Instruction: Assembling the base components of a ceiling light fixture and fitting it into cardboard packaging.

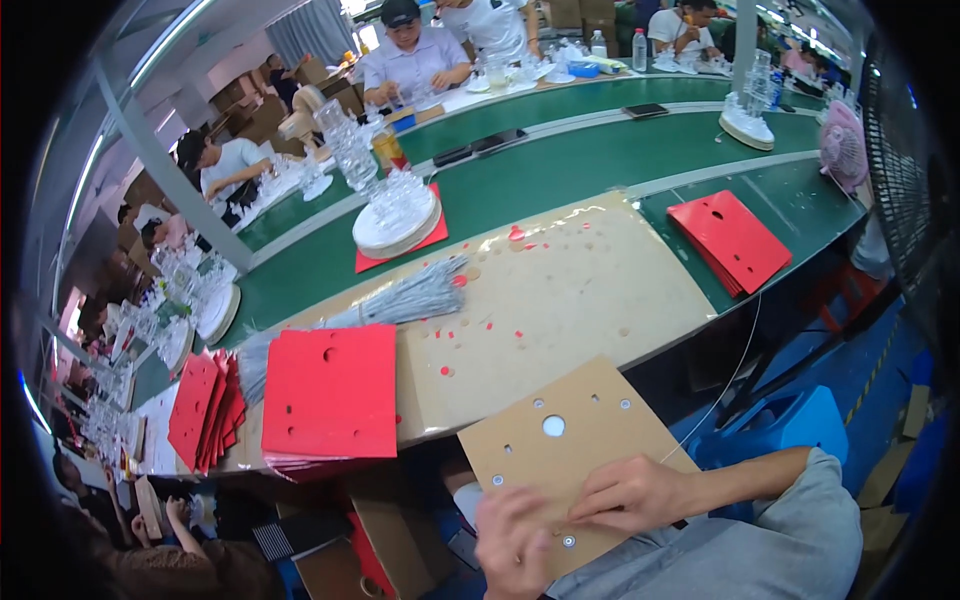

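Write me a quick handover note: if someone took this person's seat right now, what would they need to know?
Left hand: fingers spread on the near edge of the brown card, pressing it on the lap.
Right hand: flat on the card, fingertips by a small hole.
The card has a large round hole and several small ones.
Red sheets are stacked at the left of the table; another red stack lies at the right; a wire bundle lies behind the left stack.
Done: the red sheets and the card are punched.
Left: cannot tell.

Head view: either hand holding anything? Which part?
Both hands rest on the brown cardboard square with punched holes. Right hand presses its near right area, left hand its near edge; a closed grip can't be told.
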### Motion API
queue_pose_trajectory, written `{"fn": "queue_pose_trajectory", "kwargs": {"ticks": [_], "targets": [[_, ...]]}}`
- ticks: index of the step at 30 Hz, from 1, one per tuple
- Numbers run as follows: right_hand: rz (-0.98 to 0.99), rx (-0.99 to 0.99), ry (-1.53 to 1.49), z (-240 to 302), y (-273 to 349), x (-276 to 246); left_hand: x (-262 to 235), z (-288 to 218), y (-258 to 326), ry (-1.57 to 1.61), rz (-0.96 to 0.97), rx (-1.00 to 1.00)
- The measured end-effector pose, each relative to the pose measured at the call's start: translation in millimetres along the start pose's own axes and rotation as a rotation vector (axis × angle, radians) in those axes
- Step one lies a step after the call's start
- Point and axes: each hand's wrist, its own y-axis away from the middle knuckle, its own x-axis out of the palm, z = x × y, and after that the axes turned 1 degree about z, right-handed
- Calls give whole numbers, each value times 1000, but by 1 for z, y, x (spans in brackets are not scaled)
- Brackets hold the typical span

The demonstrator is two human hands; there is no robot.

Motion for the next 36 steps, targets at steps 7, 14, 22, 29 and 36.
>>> {"fn": "queue_pose_trajectory", "kwargs": {"ticks": [7,14,22,29,36], "targets": [[-43,111,80,2,-14,-3,37,-24,19,872,-603,-817],[-49,113,25,3,-24,3,19,-26,14,1096,-497,-913],[100,-32,182,8,-17,-3,21,-33,6,1041,-499,-920],[291,-27,197,10,-22,-9,21,-32,4,1028,-528,-920],[127,-4,274,3,-25,-7,23,-32,2,1036,-538,-930]]}}
